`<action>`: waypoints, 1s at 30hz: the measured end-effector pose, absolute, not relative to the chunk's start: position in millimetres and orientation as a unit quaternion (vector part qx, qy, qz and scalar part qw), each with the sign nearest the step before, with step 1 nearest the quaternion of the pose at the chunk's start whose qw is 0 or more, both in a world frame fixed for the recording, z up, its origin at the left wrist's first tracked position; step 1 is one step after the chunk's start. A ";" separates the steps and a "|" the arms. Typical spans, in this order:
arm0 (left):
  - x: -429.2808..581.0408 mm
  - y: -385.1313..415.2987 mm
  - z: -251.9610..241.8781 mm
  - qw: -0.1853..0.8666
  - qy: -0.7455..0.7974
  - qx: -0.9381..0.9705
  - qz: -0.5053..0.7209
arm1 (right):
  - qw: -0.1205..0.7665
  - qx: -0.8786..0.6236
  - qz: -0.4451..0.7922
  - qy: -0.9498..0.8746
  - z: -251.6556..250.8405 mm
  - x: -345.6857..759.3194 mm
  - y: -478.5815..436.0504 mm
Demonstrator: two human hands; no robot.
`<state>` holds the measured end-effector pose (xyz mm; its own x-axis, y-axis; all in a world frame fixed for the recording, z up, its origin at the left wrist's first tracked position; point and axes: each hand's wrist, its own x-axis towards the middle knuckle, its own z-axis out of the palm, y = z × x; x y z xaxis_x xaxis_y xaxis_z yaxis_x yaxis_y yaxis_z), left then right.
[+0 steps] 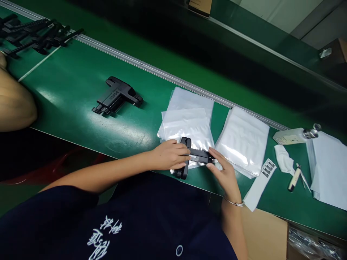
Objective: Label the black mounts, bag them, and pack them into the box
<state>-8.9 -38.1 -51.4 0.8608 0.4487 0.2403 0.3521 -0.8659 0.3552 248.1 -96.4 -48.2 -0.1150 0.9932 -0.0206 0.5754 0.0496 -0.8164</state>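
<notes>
Holding a T-shaped black plastic holder (202, 154) over translucent plastic bags (187, 121) near the edge of a smooth green bench (154, 90). Curling the left hand (171, 155) over its crossbar and pinching its stem end with the right hand (224, 174), probably to keep it steady.

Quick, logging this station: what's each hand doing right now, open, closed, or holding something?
Left hand: closed, holding a black T-shaped part at its crossbar.
Right hand: closed, holding the same part's stem end.
</notes>
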 end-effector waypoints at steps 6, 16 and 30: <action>12.6 -15.7 -29.1 0.167 0.132 0.974 0.077 | 0.204 -0.569 0.276 -0.748 -55.6 257.7 -95.3; -4.9 -34.0 -28.4 0.127 0.189 0.973 0.046 | 0.200 -0.537 0.231 -0.786 -58.4 251.4 -86.9; 21.0 -62.5 -77.5 0.213 0.407 0.863 0.210 | 0.413 -0.541 -0.031 -0.732 -23.7 268.0 -150.9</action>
